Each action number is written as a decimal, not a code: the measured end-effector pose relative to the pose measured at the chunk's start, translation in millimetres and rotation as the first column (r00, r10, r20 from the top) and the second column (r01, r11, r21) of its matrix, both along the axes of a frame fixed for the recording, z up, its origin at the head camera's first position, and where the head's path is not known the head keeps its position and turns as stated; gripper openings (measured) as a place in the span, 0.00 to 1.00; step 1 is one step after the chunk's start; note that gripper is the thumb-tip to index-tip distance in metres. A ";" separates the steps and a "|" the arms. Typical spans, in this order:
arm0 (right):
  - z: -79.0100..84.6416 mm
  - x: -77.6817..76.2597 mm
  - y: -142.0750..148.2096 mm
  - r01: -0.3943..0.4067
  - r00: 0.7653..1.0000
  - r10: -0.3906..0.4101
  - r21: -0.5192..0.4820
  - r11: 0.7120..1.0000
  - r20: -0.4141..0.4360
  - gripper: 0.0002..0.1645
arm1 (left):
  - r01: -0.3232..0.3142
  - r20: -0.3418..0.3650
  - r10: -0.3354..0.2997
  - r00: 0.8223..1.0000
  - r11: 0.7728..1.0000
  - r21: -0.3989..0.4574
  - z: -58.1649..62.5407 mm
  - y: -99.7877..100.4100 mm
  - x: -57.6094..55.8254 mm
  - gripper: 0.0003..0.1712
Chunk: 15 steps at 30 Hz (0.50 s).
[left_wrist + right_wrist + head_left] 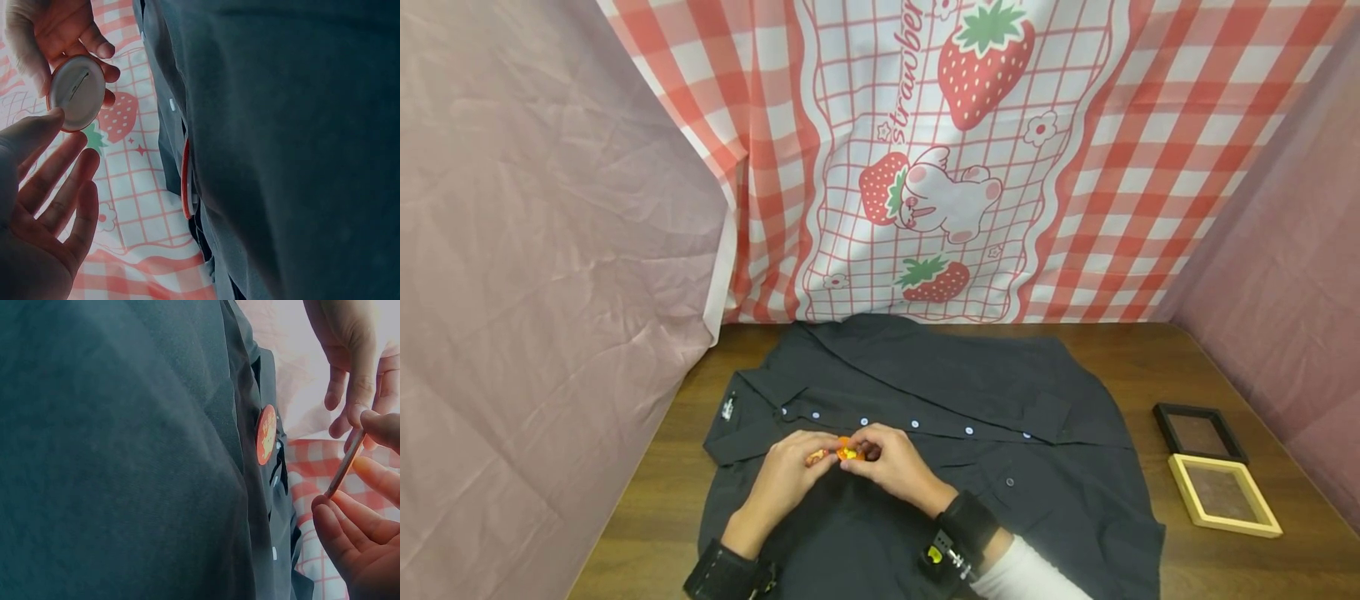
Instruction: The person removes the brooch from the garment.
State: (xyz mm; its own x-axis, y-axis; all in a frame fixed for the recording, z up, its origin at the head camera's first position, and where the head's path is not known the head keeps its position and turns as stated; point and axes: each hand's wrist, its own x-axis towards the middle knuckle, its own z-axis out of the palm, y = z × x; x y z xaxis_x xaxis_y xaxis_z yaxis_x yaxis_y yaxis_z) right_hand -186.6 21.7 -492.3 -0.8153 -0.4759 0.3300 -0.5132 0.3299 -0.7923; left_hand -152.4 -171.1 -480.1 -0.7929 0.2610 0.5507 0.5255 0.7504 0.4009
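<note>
A round pin badge (850, 453), orange with yellow on its front, is between both hands above the dark shirt (1060, 517). Its white back (77, 103) with a safety pin shows in the left wrist view. My right hand (901, 463) grips the badge by its rim between thumb and fingers. With thumb and index finger my left hand (784, 477) pinches the opposite edge, its other fingers spread loosely. A second red badge (267, 434) sits on the shirt front near the buttons, partly covered by the left hand in the head view.
The shirt lies spread on a wooden table (647, 500), its collar to the left. Two small frames, one black (1234, 446) and one pale yellow (1262, 521), lie at the right. A strawberry-print checked cloth (1075, 250) hangs behind; pinkish curtains (550, 292) flank the table.
</note>
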 end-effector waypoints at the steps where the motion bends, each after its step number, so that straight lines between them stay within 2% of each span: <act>1: -0.1 -0.3 0.0 -0.004 1.000 0.004 -0.002 1.000 -0.002 0.12 | -0.001 0.000 0.001 1.000 1.000 -0.001 0.2 0.0 0.0 0.12; 15: 1.0 0.0 1.5 -0.008 1.000 0.009 0.023 1.000 -0.015 0.12 | -0.022 0.049 0.023 0.999 1.000 -0.014 0.9 2.2 1.4 0.13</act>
State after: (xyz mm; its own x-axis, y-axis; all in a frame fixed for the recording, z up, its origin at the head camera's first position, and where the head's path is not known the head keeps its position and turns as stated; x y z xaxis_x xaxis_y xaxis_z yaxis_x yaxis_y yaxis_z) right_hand -186.6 23.2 -491.2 -0.8062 -0.4904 0.3309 -0.5279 0.3438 -0.7766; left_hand -150.9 -168.9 -479.2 -0.8247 0.2499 0.5074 0.4884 0.7671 0.4160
